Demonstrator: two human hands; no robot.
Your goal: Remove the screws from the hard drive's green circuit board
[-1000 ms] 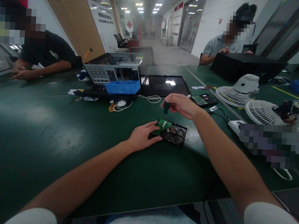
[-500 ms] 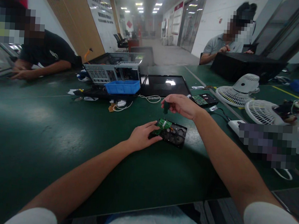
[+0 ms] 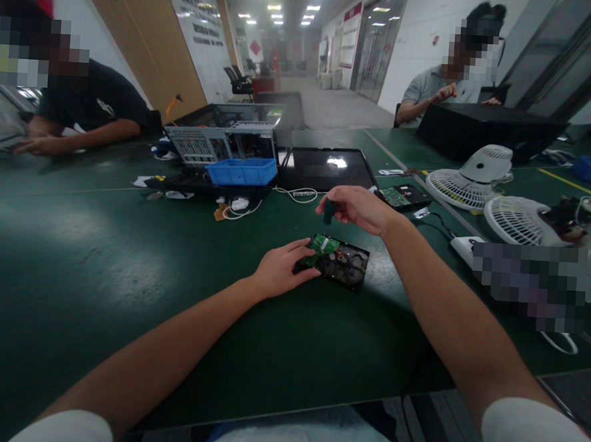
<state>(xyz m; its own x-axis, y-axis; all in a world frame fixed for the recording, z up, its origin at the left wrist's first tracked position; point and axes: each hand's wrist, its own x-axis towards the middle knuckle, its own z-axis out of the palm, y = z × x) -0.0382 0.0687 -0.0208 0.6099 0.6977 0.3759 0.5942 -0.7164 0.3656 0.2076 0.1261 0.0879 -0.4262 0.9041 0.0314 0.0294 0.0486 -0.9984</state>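
Note:
A black hard drive (image 3: 345, 267) lies on the green table (image 3: 122, 264) with a small green circuit board (image 3: 324, 244) on its near-left corner. My left hand (image 3: 282, 268) rests against the drive's left edge, fingers curled onto it. Above the board hovers my right hand (image 3: 359, 208), pinched round the dark handle of a screwdriver (image 3: 329, 213) that stands upright with its tip down on the board.
Behind stand a blue bin (image 3: 242, 172), an opened computer case (image 3: 223, 140), a black panel (image 3: 326, 168) and a second drive (image 3: 403, 197). Two white fans (image 3: 478, 179) and a power strip (image 3: 467, 248) lie to the right. Other people sit at far left and far right.
Almost nothing has moved. My right hand has shifted very slightly on the screwdriver handle; the left hand stays on the drive. The person at far right has raised a hand.

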